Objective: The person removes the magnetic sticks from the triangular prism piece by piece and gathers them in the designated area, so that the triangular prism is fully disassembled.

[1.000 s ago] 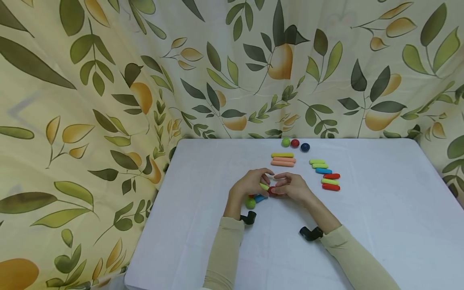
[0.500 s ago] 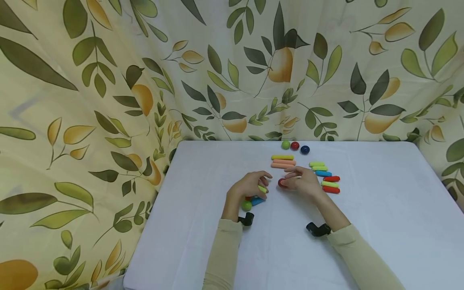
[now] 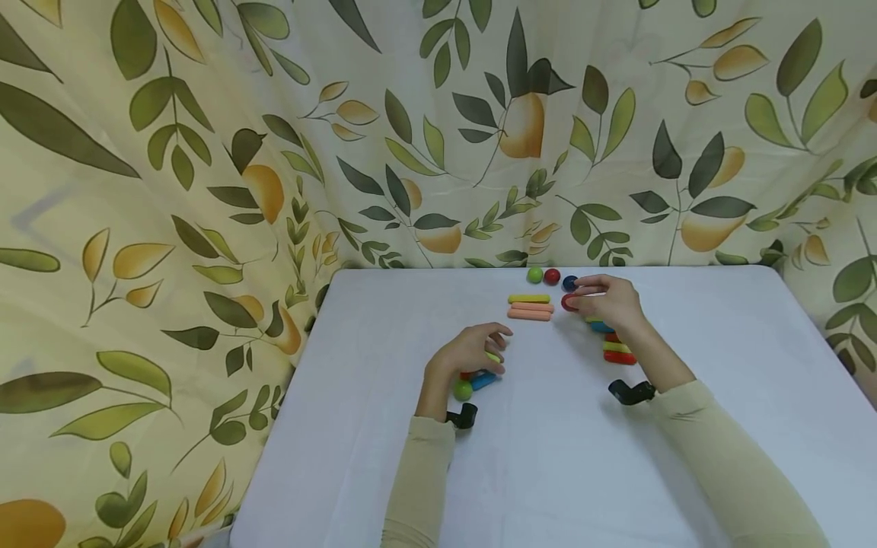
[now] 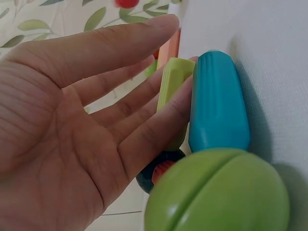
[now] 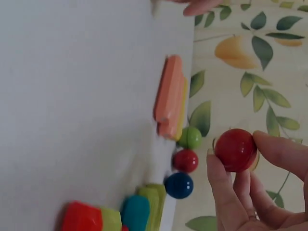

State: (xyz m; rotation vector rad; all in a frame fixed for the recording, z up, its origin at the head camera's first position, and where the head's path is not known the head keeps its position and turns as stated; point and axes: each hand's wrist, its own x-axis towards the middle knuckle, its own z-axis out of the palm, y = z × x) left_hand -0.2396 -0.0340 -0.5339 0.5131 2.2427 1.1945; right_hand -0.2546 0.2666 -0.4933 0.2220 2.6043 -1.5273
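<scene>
My right hand (image 3: 612, 308) pinches a glossy red ball (image 5: 235, 150) between thumb and fingertips, held up close to the back of the table. My left hand (image 3: 469, 352) stays low at the left, its fingers loosely bent. In the left wrist view its fingers lie between a ribbed blue stick (image 4: 219, 101) and a yellow-green stick (image 4: 174, 79). A green ball (image 4: 219, 192) sits at the near end of the blue stick. Partly hidden behind it are a dark ball (image 4: 147, 179) and a bit of red.
At the back stand a green ball (image 3: 534, 275), a red ball (image 3: 552, 277) and a dark blue ball (image 3: 569, 283). A yellow stick (image 3: 529, 299) and salmon sticks (image 3: 530, 313) lie before them. Red, yellow-green and blue sticks (image 3: 620, 358) line the right, partly under my right hand.
My right hand has drawn away from the left hand with the red ball, going right and back toward the row of balls. The left hand has stayed almost where it was.
</scene>
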